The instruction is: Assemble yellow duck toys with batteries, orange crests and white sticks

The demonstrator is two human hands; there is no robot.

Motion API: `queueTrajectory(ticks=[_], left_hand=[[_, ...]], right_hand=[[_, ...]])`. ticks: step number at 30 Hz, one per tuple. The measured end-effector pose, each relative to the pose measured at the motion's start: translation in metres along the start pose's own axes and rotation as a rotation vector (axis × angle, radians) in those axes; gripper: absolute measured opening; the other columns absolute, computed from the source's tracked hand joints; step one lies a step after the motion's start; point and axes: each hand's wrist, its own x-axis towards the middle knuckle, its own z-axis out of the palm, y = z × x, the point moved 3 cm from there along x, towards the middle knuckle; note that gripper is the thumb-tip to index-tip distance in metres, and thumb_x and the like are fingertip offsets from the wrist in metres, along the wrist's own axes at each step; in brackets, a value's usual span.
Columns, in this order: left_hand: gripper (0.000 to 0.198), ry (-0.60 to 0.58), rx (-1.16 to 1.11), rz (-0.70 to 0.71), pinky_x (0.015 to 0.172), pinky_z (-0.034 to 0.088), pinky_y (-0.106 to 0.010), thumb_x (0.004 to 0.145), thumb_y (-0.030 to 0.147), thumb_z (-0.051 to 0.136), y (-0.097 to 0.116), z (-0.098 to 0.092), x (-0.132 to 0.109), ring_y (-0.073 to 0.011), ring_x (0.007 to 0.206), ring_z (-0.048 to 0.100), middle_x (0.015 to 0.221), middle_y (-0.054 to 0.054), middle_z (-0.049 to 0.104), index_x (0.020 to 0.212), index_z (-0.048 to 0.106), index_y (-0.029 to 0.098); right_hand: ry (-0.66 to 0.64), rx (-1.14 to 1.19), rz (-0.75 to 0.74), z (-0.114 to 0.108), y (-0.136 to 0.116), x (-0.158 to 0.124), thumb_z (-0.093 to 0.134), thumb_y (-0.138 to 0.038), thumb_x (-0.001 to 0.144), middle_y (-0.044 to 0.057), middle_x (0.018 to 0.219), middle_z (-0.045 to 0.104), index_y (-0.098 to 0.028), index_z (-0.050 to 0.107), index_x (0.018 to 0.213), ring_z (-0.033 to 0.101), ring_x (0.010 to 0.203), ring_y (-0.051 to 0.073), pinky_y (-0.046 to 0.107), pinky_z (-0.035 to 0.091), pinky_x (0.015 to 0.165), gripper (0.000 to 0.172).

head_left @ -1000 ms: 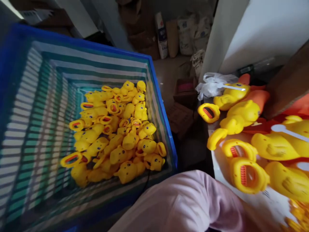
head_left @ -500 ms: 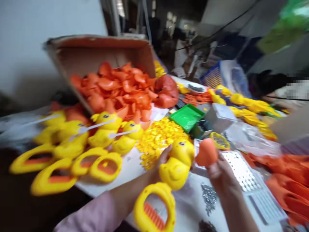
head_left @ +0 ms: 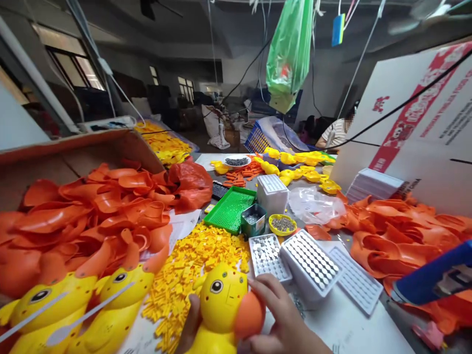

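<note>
A yellow plastic duck toy (head_left: 220, 301) stands upright at the bottom middle, its face with a black eye turned toward the right. My left hand (head_left: 190, 324) is closed around its back; mostly the thumb side shows, and the rest is hidden by the toy and the frame edge. In my right hand (head_left: 289, 317), a rounded orange duck bill (head_left: 250, 315) is pinched between thumb and fingers. The bill sits against the front of the duck's head; whether it is seated there I cannot tell. To the left lie finished-looking yellow ducks (head_left: 121, 300) with orange bills.
Small yellow parts (head_left: 195, 260) are heaped beyond my hands. Past them are a green tray (head_left: 232, 209), a yellow bowl of metal bits (head_left: 282, 224) and white trays of discs (head_left: 313, 260). Orange pieces fill a carton (head_left: 66, 150) at left. A blue can (head_left: 437, 275) juts in at right.
My view has swung up and to the right. The orange bill, held apart from the duck before, now touches its head.
</note>
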Motion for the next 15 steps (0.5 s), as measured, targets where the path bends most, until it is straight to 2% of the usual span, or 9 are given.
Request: queueTrajectory(ticks=[3, 6, 9, 12, 15], left_hand=[[0.056, 0.018, 0.057, -0.058, 0.105, 0.043, -0.034, 0.088, 0.057, 0.047, 0.002, -0.002, -0.01, -0.0275, 0.124, 0.056, 0.124, -0.008, 0.065, 0.123, 0.065, 0.018], [0.05, 0.01, 0.105, -0.079, 0.107, 0.041, -0.034, 0.092, 0.053, 0.042, -0.001, -0.001, -0.013, -0.0263, 0.118, 0.06, 0.126, -0.004, 0.065, 0.127, 0.062, 0.022], [0.048, -0.037, 0.145, -0.042, 0.106, 0.041, -0.033, 0.093, 0.048, 0.045, -0.005, 0.003, -0.01, -0.0247, 0.124, 0.056, 0.137, -0.005, 0.056, 0.13, 0.059, 0.021], [0.055, -0.068, 0.177, -0.048, 0.106, 0.041, -0.036, 0.092, 0.051, 0.043, -0.006, 0.004, -0.008, -0.0255, 0.123, 0.056, 0.14, -0.012, 0.052, 0.134, 0.055, 0.018], [0.062, -0.008, 0.173, -0.08, 0.106, 0.041, -0.039, 0.088, 0.056, 0.047, -0.005, -0.001, -0.008, -0.0286, 0.122, 0.057, 0.141, -0.015, 0.05, 0.135, 0.054, 0.016]], right_hand=[[0.255, 0.185, 0.141, -0.01, -0.003, 0.003, 0.074, -0.054, 0.073, 0.012, 0.113, 0.059, -0.024, 0.061, 0.119, 0.06, 0.103, 0.031, 0.041, 0.051, 0.087, 0.057], [0.471, 0.581, 0.437, -0.015, 0.0, 0.007, 0.074, -0.054, 0.075, 0.01, 0.107, 0.064, -0.025, 0.056, 0.113, 0.064, 0.094, 0.027, 0.038, 0.054, 0.078, 0.051], [0.506, 0.825, 0.614, -0.014, 0.002, 0.012, 0.079, -0.054, 0.071, 0.011, 0.104, 0.068, -0.024, 0.051, 0.112, 0.065, 0.092, 0.027, 0.038, 0.055, 0.074, 0.059], [0.455, 0.872, 0.669, -0.012, 0.003, 0.015, 0.082, -0.052, 0.069, 0.011, 0.103, 0.069, -0.021, 0.051, 0.111, 0.065, 0.091, 0.024, 0.036, 0.054, 0.077, 0.06], [0.437, 0.855, 0.684, -0.012, 0.003, 0.016, 0.084, -0.05, 0.067, 0.008, 0.099, 0.069, -0.021, 0.053, 0.108, 0.065, 0.09, 0.022, 0.034, 0.053, 0.079, 0.059]])
